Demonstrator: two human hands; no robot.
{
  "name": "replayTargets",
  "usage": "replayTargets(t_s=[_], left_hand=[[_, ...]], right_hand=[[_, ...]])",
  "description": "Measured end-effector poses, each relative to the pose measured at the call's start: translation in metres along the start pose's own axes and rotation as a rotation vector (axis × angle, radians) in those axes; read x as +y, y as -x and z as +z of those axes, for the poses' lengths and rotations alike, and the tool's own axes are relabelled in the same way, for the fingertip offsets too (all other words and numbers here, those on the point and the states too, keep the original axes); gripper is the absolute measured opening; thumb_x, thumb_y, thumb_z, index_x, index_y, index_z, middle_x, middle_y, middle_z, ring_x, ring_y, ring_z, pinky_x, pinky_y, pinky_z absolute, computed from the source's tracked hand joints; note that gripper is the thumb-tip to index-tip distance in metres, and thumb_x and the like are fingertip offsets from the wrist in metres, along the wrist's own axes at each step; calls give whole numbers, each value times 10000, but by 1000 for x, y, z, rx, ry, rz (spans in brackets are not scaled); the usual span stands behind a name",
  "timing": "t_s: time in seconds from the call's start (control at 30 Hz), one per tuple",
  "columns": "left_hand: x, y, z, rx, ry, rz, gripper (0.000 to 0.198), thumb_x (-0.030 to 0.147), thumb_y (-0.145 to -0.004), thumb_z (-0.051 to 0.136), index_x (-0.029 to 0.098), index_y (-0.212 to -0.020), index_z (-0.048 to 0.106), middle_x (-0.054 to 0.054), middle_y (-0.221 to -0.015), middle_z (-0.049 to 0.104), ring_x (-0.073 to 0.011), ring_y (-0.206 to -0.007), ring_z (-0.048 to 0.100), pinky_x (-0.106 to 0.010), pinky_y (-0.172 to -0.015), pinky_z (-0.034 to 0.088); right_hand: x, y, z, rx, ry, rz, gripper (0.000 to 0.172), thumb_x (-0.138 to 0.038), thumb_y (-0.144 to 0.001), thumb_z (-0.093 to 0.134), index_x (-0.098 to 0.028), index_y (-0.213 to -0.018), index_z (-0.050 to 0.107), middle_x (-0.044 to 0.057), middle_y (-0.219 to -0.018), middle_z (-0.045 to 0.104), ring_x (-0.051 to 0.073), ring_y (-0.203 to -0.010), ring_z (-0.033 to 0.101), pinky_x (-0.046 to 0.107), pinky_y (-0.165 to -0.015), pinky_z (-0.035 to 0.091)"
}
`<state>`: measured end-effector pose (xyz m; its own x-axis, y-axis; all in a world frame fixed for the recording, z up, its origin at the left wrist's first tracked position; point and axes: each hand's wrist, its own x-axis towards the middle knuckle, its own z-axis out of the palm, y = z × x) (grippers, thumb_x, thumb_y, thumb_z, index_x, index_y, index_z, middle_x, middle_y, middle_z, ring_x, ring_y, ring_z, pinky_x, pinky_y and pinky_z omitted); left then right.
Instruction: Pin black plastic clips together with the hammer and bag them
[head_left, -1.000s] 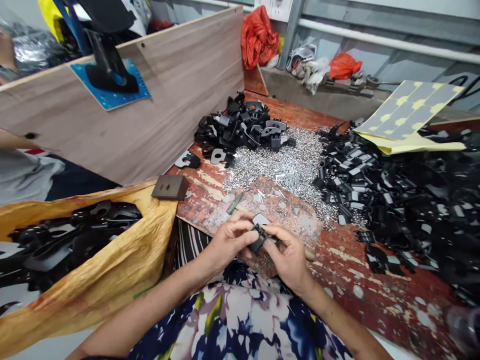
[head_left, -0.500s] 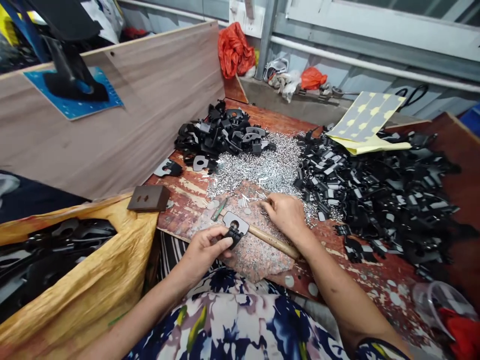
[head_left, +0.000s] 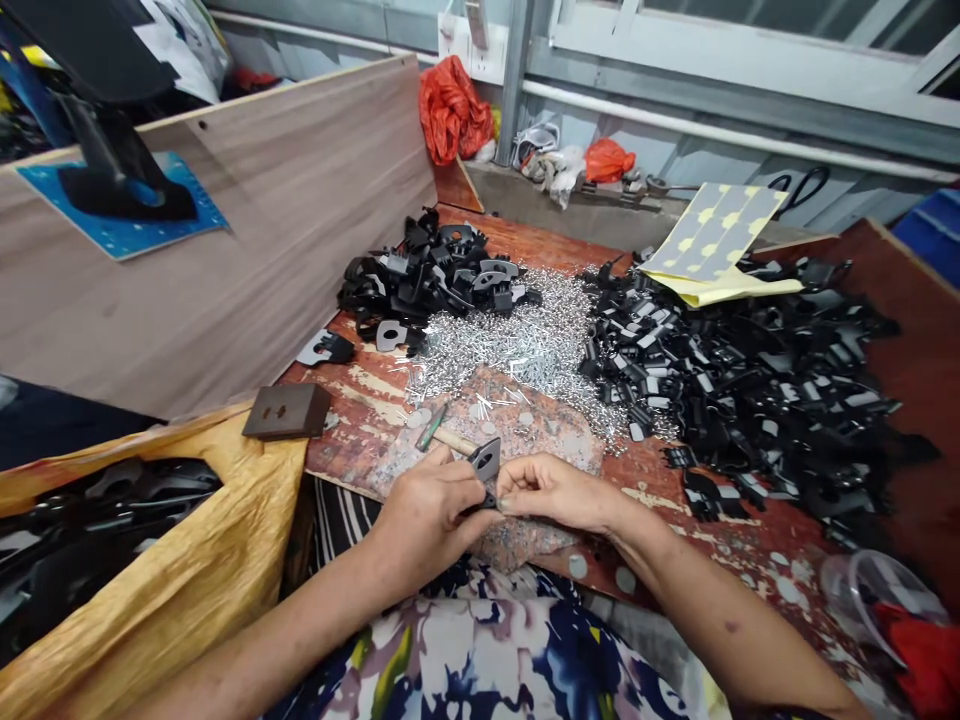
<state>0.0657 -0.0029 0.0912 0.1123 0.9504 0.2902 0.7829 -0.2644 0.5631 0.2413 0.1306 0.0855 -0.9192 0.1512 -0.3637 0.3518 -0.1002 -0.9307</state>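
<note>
My left hand (head_left: 442, 500) grips a black plastic clip piece (head_left: 486, 460) with a grey face and a round notch, tilted up above the stone slab. At the piece's lower edge my right hand (head_left: 547, 490) has thumb and forefinger pinched together; whatever is between them is too small to make out. Under the hands lies a hammer (head_left: 454, 441) with a wooden handle and a green head, mostly covered. The speckled stone slab (head_left: 577, 450) rests on the worn red table. A few loose metal pins (head_left: 486, 402) lie on it, just beyond the hands.
A heap of silvery pins (head_left: 525, 330) spreads behind the slab. Black pieces are piled at left (head_left: 420, 275) and right (head_left: 720, 370). A brown block (head_left: 286, 411) sits at the left edge, beside a yellow sack (head_left: 247, 520). A clear tub (head_left: 877, 600) stands at front right.
My right hand has come from the loose pins down and left to the clip piece. My left hand has turned the piece and brought it slightly right. The view has shifted a little.
</note>
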Motion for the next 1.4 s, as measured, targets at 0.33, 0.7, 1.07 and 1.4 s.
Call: replayTargets(t_s=[0.33, 0.7, 1.07, 1.4], left_hand=[[-22, 5, -5, 164, 653, -578, 303, 357, -822, 696, 193, -613, 550, 43, -611, 471, -110, -545, 466, -252, -519, 390], [-35, 9, 0, 469, 1499, -798, 231, 323, -661, 823, 147, -724, 687, 4, -713, 594, -78, -514, 492, -202, -415, 478], [-15, -13, 5, 509, 1626, -739, 288, 370, -711, 869, 136, -739, 704, -2, -711, 590, -87, -567, 500, -150, -380, 392], [-16, -7, 15, 568, 1677, -726, 307, 397, -762, 853, 143, -806, 687, -1, -741, 602, -96, -578, 540, -196, -451, 487]], right_hand=[[-12, -47, -56, 741, 1280, 46, 225, -36, -892, 485, -123, -981, 673, 141, -923, 701, 216, -856, 588, 340, -810, 407], [-7, -22, -52, 863, 907, -252, 84, -192, -892, 630, -200, -917, 710, 27, -853, 738, 176, -763, 666, 310, -728, 498], [-36, -30, 30, 814, 673, -803, 135, -189, -922, 677, -292, -933, 763, -7, -981, 759, 196, -969, 659, 527, -1059, 424], [-37, -39, 44, 946, 1087, -825, 121, -207, -936, 655, -280, -964, 748, -60, -895, 779, 176, -879, 649, 579, -1192, 222]])
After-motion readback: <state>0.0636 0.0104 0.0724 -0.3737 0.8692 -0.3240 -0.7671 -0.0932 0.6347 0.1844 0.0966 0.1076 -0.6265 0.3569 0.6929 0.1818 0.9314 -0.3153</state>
